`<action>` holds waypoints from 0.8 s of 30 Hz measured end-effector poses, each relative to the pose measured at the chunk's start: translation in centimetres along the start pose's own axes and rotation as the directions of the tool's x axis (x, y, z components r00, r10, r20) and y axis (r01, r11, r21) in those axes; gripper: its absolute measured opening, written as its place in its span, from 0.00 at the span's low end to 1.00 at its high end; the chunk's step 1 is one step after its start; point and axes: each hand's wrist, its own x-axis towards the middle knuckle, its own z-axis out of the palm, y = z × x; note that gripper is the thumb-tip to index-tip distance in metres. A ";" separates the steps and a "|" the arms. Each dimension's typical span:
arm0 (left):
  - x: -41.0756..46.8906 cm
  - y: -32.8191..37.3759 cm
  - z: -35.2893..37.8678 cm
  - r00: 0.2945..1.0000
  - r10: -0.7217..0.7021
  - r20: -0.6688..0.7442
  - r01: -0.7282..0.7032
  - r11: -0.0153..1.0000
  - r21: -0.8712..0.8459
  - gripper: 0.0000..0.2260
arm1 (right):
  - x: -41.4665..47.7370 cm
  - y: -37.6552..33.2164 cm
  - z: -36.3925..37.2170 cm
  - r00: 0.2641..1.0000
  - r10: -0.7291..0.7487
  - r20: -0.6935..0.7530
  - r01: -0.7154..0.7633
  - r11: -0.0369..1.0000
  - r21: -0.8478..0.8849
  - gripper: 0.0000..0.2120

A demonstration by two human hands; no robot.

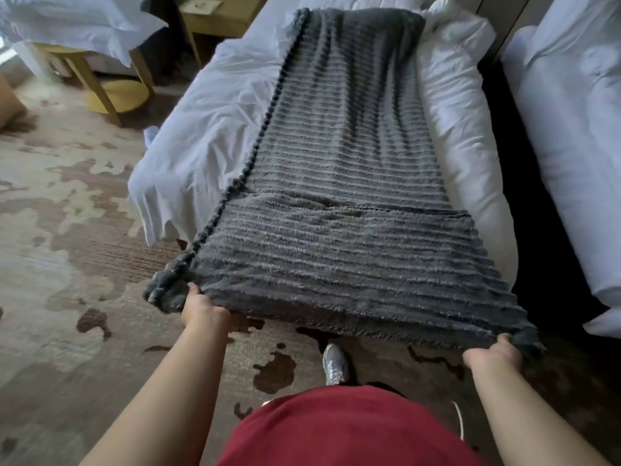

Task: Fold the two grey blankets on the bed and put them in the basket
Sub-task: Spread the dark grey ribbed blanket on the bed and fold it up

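A grey ribbed blanket point(346, 183) with a pom-pom trim along its left edge lies lengthwise down the white bed point(215, 122), folded into a long strip. Its near end hangs off the foot of the bed, held up taut over the carpet. My left hand point(201, 309) grips the near left corner. My right hand point(494, 354) grips the near right corner. Only one blanket shows as a separate piece. No basket is in view.
A second white bed point(571, 136) stands to the right across a dark gap. A yellow wooden table point(111, 85) with white bedding on it is at the far left, a wooden nightstand point(215, 18) behind. Patterned carpet point(67, 230) covers the floor; my shoe point(334, 363) is below the blanket.
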 end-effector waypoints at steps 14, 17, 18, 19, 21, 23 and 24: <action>-2.3 3.8 -3.4 0.994 0.093 0.064 -0.100 0.989 0.108 0.17 | -3.9 4.2 -2.2 0.997 0.082 0.008 -0.082 0.958 0.274 0.31; -3.3 5.2 -1.1 0.978 -0.004 0.206 0.002 1.000 0.009 0.20 | -4.7 2.4 -0.8 0.998 0.022 0.066 -0.047 0.917 0.396 0.30; -3.8 5.5 -0.4 0.968 -0.027 0.251 0.027 1.000 0.005 0.18 | -4.9 1.7 -0.3 0.997 0.001 0.083 -0.035 0.914 0.404 0.29; -4.1 5.8 0.3 0.959 -0.027 0.283 0.025 1.000 0.012 0.17 | -5.1 1.2 0.1 0.995 -0.019 0.098 -0.023 0.914 0.405 0.28; -4.3 6.1 1.8 0.946 -0.018 0.323 0.018 1.000 0.005 0.15 | -5.0 0.1 1.1 0.992 -0.044 0.117 -0.011 0.902 0.431 0.27; -4.3 6.4 3.2 0.937 -0.003 0.348 -0.002 1.000 0.013 0.15 | -4.9 -0.9 2.1 0.986 -0.068 0.154 -0.012 0.887 0.463 0.26; -4.3 6.5 4.1 0.934 0.001 0.356 -0.009 1.000 0.021 0.15 | -4.8 -1.5 2.7 0.983 -0.075 0.169 -0.013 0.883 0.470 0.25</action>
